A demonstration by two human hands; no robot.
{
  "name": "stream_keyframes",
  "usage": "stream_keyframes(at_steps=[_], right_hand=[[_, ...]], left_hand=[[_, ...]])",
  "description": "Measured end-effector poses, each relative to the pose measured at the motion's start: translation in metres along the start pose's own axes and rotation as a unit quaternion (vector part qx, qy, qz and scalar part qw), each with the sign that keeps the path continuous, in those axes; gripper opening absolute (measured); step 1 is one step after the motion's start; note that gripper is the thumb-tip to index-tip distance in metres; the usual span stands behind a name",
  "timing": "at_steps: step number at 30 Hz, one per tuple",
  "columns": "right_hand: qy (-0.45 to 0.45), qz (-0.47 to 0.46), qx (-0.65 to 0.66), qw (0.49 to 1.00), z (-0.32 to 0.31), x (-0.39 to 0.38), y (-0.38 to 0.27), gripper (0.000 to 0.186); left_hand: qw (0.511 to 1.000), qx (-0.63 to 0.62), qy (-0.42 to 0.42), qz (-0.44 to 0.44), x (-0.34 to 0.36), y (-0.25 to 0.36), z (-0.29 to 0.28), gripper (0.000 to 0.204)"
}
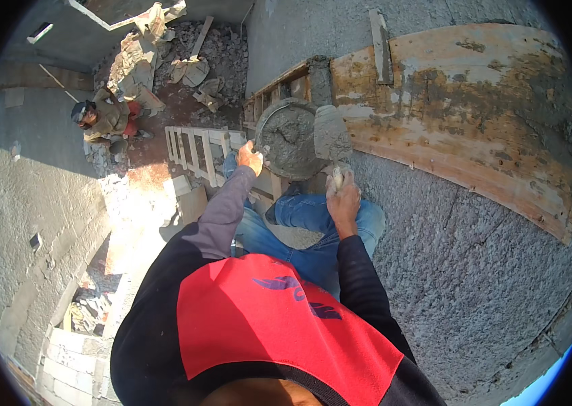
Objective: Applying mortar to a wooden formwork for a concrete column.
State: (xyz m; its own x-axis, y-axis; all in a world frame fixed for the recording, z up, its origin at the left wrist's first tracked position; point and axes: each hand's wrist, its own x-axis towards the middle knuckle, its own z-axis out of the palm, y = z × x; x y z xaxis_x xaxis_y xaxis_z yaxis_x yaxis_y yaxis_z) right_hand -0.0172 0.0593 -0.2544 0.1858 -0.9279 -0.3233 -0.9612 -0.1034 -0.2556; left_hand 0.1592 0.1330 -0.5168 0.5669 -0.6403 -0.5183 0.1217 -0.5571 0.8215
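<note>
A round bucket (pixel 278 105) holds wet grey mortar (pixel 284 150) with an uneven surface. My left hand (pixel 250 159) grips the bucket's rim on its left side, fingers closed. My right hand (pixel 344 197) is wrapped round the handle of a trowel (pixel 332 130). The trowel's wide blade points away from me and is coated in grey mortar. It lies over the bucket's right edge; whether it touches the rim, I cannot tell. My legs in blue jeans (pixel 299 211) are just below the bucket.
A wooden ladder-like frame (pixel 194 150) stands left of the bucket. To the right, a mortar-stained wooden board (pixel 462 88) lies against the rough grey wall (pixel 448 284). Another person (pixel 111 116) is far below left, near rubble (pixel 222 57) and torn sacks (pixel 136 57).
</note>
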Motion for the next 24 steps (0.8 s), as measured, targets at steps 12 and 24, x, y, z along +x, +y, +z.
stream_keyframes(at_steps=[12, 24], right_hand=[[-0.164, 0.052, -0.145, 0.974, 0.039, 0.03, 0.059, 0.033], [-0.178, 0.004, -0.107, 0.978, 0.072, 0.03, 0.069, 0.029]], left_hand=[[0.988, -0.123, -0.071, -0.059, -0.023, 0.01, 0.025, 0.045], [0.882, -0.429, -0.059, -0.189, -0.091, -0.019, 0.059, 0.056]])
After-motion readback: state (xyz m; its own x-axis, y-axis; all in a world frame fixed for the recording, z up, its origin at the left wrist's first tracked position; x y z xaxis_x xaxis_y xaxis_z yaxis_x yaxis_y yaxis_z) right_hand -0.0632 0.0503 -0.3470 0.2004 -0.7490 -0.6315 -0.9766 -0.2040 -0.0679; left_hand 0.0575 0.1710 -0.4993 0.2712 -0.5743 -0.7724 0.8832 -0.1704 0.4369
